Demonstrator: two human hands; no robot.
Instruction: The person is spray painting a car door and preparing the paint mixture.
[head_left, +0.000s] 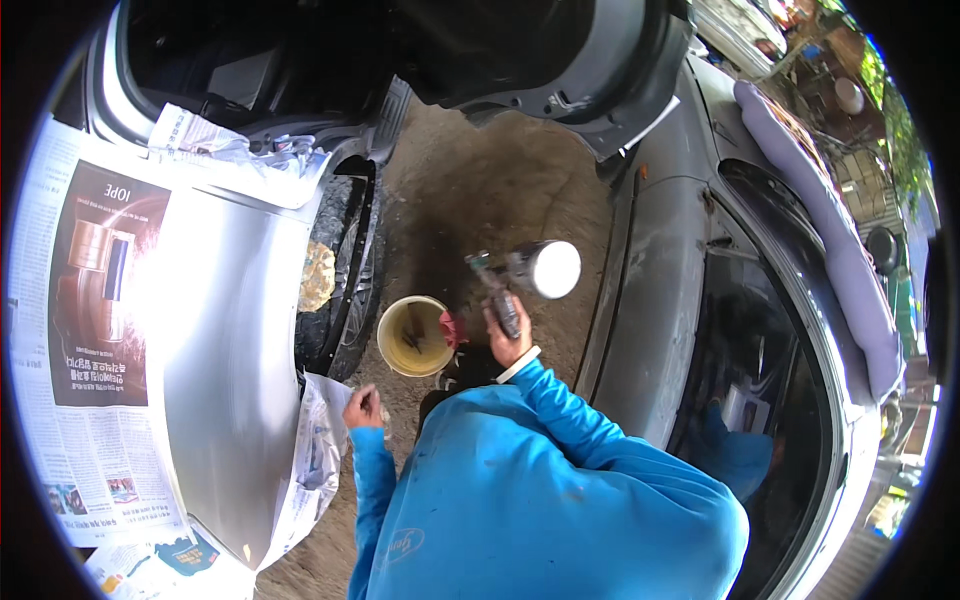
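My right hand [511, 340] is wrapped round the grip of a paint spray gun [505, 300], held above the ground between two vehicles. A round white cup [556, 269] sits on the gun's right side. My left hand [365, 407] is low at the left, its fingers curled; whether anything is in them is hidden. It is next to the masking paper [318, 440] along the edge of a silver car panel [225, 340]. Between my hands, farther off, stands a cream bucket [402, 345] with a red cloth [453, 329] over its right rim.
Newspaper [100, 440] covers the car body left of the silver panel. An open dark car door [540, 60] reaches across the far side. A grey car [650, 270] stands close on my right, with a purple cushion-like roll [830, 230] along its roof.
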